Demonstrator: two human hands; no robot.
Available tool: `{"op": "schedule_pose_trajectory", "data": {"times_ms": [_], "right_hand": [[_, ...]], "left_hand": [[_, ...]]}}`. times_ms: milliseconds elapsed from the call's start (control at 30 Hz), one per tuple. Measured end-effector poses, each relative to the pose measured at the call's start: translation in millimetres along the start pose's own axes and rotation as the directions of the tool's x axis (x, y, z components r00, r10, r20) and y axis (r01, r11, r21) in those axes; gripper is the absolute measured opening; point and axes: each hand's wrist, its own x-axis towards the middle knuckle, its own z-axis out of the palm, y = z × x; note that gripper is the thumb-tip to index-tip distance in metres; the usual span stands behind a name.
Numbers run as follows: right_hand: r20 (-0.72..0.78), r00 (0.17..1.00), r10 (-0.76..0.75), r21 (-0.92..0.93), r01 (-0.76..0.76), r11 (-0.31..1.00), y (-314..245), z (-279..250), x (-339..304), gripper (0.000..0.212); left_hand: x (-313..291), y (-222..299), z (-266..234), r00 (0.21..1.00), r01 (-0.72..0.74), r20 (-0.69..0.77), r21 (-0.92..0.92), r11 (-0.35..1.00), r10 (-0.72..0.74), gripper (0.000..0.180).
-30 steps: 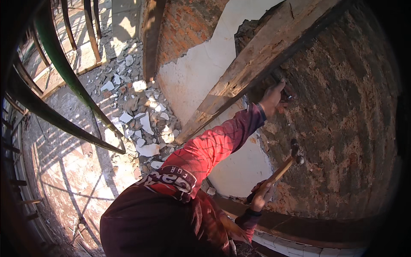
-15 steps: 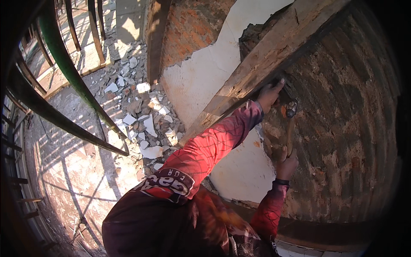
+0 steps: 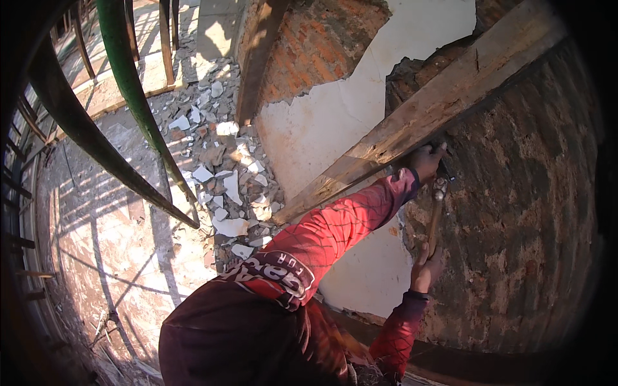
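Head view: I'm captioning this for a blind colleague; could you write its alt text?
A right hand grips a hammer, its head close to the left hand, by a rough, stripped wall. A wooden beam slants alongside; broken rubble litters the floor.

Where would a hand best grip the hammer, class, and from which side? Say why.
Probably low on the wooden handle of the hammer, coming from below in the picture, where the right hand holds it. The handle is long and slim, likely easy to wrap around, and the metal head points up, close to the left hand, so gripping low keeps clear of both.
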Motion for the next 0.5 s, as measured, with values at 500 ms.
{"op": "schedule_pose_trajectory", "data": {"times_ms": [500], "right_hand": [[0.156,0.924,0.35,0.721,-0.348,0.599,8.0,-18.1,-122.2,0.049]], "left_hand": [[-107.2,58.7,69.9,0.963,0.161,0.227,-0.064,0.985,-0.143,0.046]]}}
